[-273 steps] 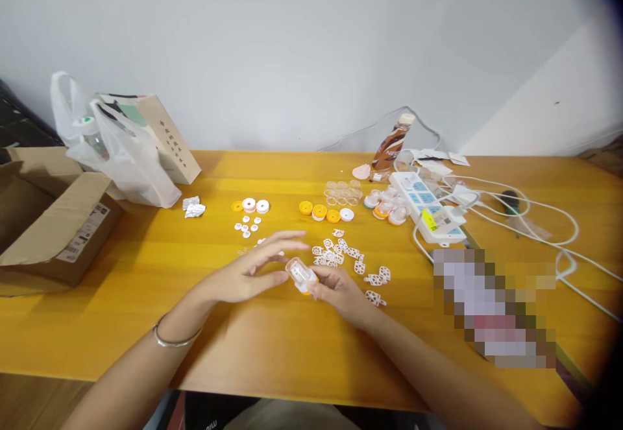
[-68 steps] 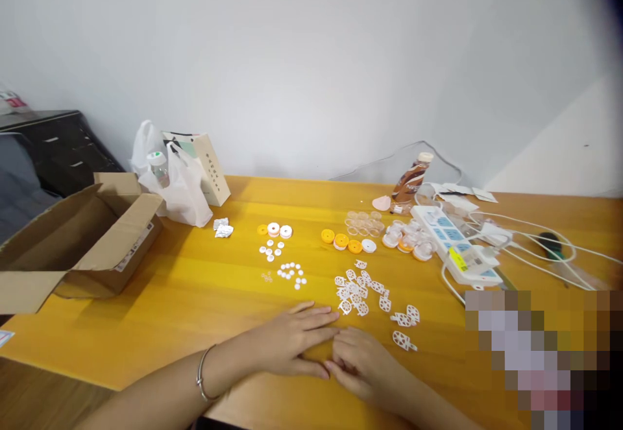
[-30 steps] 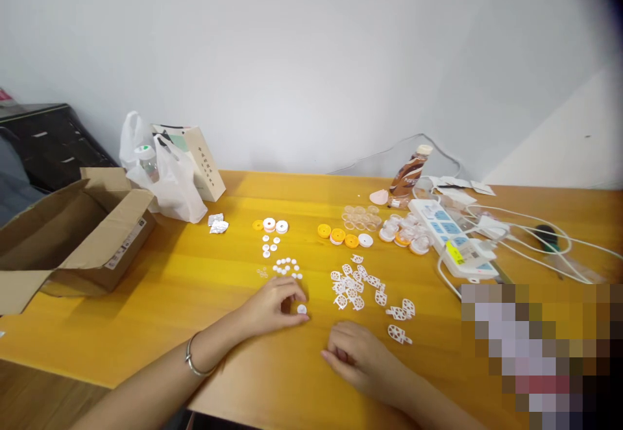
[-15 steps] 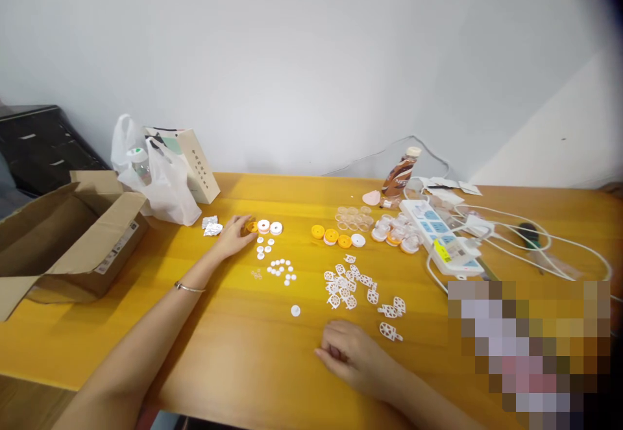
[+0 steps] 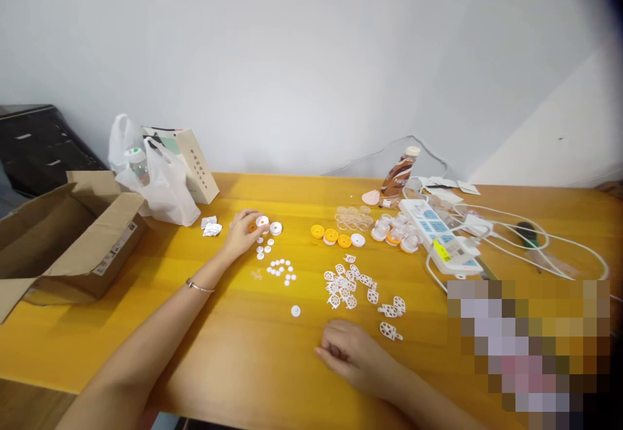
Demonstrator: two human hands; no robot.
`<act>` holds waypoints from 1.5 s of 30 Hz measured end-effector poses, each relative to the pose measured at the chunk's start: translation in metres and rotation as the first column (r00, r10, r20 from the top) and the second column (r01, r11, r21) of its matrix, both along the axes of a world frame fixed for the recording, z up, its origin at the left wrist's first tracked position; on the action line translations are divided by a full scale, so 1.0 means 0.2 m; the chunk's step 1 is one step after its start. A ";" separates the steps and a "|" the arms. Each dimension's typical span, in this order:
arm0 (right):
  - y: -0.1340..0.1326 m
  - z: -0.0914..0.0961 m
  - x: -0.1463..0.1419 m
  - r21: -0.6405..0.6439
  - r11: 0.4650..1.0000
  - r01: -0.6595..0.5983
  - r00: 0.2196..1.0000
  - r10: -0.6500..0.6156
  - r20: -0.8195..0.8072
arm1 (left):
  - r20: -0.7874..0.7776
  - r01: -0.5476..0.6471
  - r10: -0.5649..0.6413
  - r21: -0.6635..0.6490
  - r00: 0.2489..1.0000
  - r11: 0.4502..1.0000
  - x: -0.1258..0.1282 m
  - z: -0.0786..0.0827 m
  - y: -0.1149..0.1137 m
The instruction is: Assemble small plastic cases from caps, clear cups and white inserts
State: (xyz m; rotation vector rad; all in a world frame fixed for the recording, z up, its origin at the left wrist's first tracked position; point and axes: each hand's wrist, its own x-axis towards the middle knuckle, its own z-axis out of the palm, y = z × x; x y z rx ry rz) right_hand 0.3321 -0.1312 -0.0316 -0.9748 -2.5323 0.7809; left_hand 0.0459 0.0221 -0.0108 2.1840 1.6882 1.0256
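Observation:
My left hand (image 5: pixel 243 234) reaches over the table, its fingers closed around the edge of a white plastic disc (image 5: pixel 261 221). An orange disc (image 5: pixel 252 227) shows partly under these fingers. Another white disc (image 5: pixel 276 227) lies just right of them. Small white round caps (image 5: pixel 268 242) sit below the hand, with more little white caps (image 5: pixel 281 262) nearer to me. A lone white disc (image 5: pixel 296 311) lies left of my right hand (image 5: pixel 354 356). That hand rests on the table, curled into a loose fist; nothing shows in it. White spoked plastic parts (image 5: pixel 348 279) are heaped beyond it.
Orange discs (image 5: pixel 331 235), clear rings (image 5: pixel 353 218) and clear round cases (image 5: pixel 396 231) lie right of centre. A power strip (image 5: pixel 440 238) with cables and a bottle (image 5: pixel 400 177) stand beyond. An open cardboard box (image 5: pixel 117 242) and plastic bag (image 5: pixel 168 183) are at left.
My left hand has shifted slightly right, from the orange disc to the white disc beside it, and its fingers now grip that disc. My right hand has not moved.

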 end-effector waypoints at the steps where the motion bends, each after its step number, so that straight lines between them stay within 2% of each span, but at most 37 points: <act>1: 0.00 0.00 0.00 0.001 1.000 -0.004 1.000 0.004 0.002 | 0.009 0.013 -0.013 0.007 1.000 1.000 0.02 0.02 -0.05; 3: 0.00 0.00 0.00 0.001 1.000 -0.009 1.000 0.009 -0.001 | 0.017 0.093 -0.093 -0.009 0.996 0.996 0.08 0.04 -0.18; 4: 0.00 0.01 0.00 0.000 1.000 -0.010 1.000 0.010 -0.004 | 0.018 0.172 -0.172 -0.039 0.985 0.984 0.11 0.05 -0.25; 6: 0.00 0.01 0.00 -0.004 1.000 -0.010 1.000 0.010 -0.007 | 0.055 0.423 -0.420 -0.133 0.906 0.896 0.17 0.05 -0.40; 7: 0.00 0.00 0.00 -0.005 1.000 -0.009 1.000 0.009 -0.006 | 0.049 0.489 -0.489 -0.165 0.871 0.856 0.20 0.04 -0.46; 9: 0.00 0.00 0.00 -0.009 1.000 -0.010 1.000 0.010 -0.002 | 0.050 0.565 -0.569 -0.217 0.821 0.796 0.23 0.03 -0.55; 11: 0.00 0.00 0.00 -0.015 1.000 -0.012 1.000 0.012 0.005 | 0.055 0.593 -0.599 -0.246 0.799 0.767 0.24 0.01 -0.59; 16: 0.00 0.00 0.00 -0.024 1.000 -0.007 1.000 0.007 0.007 | 0.063 0.613 -0.619 -0.253 0.783 0.749 0.24 -0.03 -0.56; 21: 0.00 0.00 0.00 -0.025 1.000 0.006 1.000 -0.006 -0.008 | 0.066 0.603 -0.609 -0.262 0.790 0.753 0.26 -0.06 -0.57; 23: 0.00 0.00 -0.01 -0.034 0.999 0.011 1.000 -0.011 -0.005 | 0.080 0.615 -0.618 -0.257 0.782 0.746 0.25 -0.05 -0.58; 26: 0.00 0.00 -0.01 -0.049 0.999 0.010 1.000 -0.009 0.007 | 0.126 0.641 -0.632 -0.243 0.765 0.728 0.19 0.02 -0.56; 27: 0.00 0.00 -0.01 -0.053 0.999 0.011 1.000 -0.011 0.010 | 0.137 0.630 -0.616 -0.236 0.776 0.740 0.15 0.05 -0.54; 29: 0.00 0.00 -0.01 -0.060 0.998 0.018 1.000 -0.017 0.014 | 0.129 0.541 -0.526 -0.229 0.841 0.809 0.05 0.10 -0.48; 31: 0.00 0.01 -0.01 -0.069 0.997 0.023 1.000 -0.023 0.013 | 0.053 0.429 -0.431 -0.265 0.901 0.864 -0.07 0.12 -0.42; 33: 0.00 0.02 -0.01 -0.078 0.997 0.026 1.000 -0.026 0.007 | -0.043 0.345 -0.376 -0.312 0.926 0.885 -0.16 0.11 -0.37; 36: 0.01 0.02 -0.01 -0.086 0.996 0.027 1.000 -0.027 -0.005 | -0.045 0.342 -0.391 -0.402 0.919 0.850 -0.23 0.08 -0.33; 39: 0.01 0.02 -0.01 -0.087 0.996 0.025 1.000 -0.025 -0.001 | -0.003 0.381 -0.425 -0.437 0.905 0.815 -0.22 0.06 -0.32; 45: 0.00 0.01 -0.01 -0.087 0.996 0.031 0.999 -0.030 0.009 | -0.016 0.400 -0.451 -0.432 0.893 0.808 -0.16 0.08 -0.34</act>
